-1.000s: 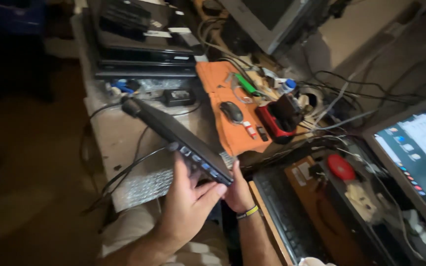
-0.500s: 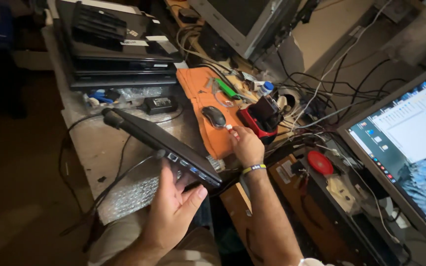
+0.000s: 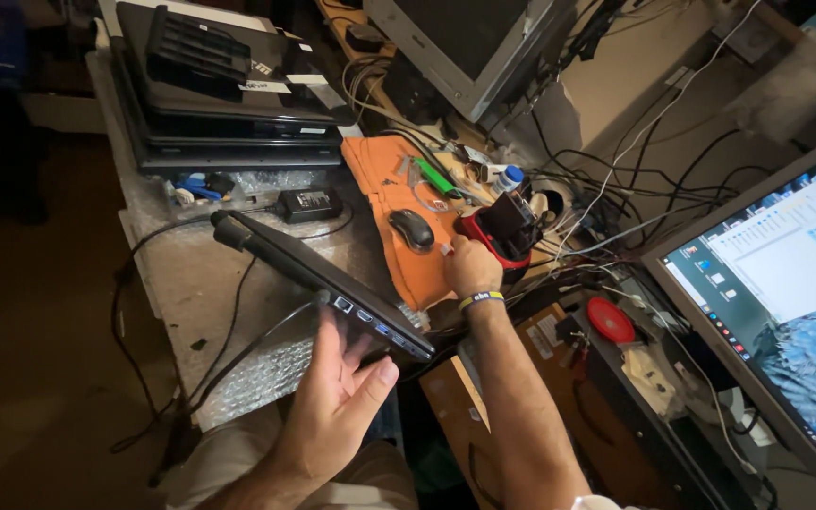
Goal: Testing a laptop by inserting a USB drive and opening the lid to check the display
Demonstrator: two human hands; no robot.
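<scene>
At centre frame the left hand (image 3: 337, 406), fingers spread, props up the near edge of a closed black laptop (image 3: 323, 283) tilted over the bubble-wrapped tabletop (image 3: 181, 274). The right hand (image 3: 469, 267) rests curled on an orange mat (image 3: 384, 184) beside a mouse (image 3: 412, 229); whether it pinches anything, I cannot tell.

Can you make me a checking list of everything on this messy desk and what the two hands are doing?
Surface: workbench under bubble wrap, with an orange cloth on it.
Job's things: closed black laptop, tilted on edge, ports facing up.
Clutter: computer mouse, green tool, power adapter, stack of laptops, red disc.
Hands: left hand open, fingers propping the laptop's edge; right hand closed on the cloth beside a red-and-black device; what it pinches is unclear.
Cables: black cables by the laptop; a tangle behind.
Surroundings: lit monitor, old grey monitor.
</scene>
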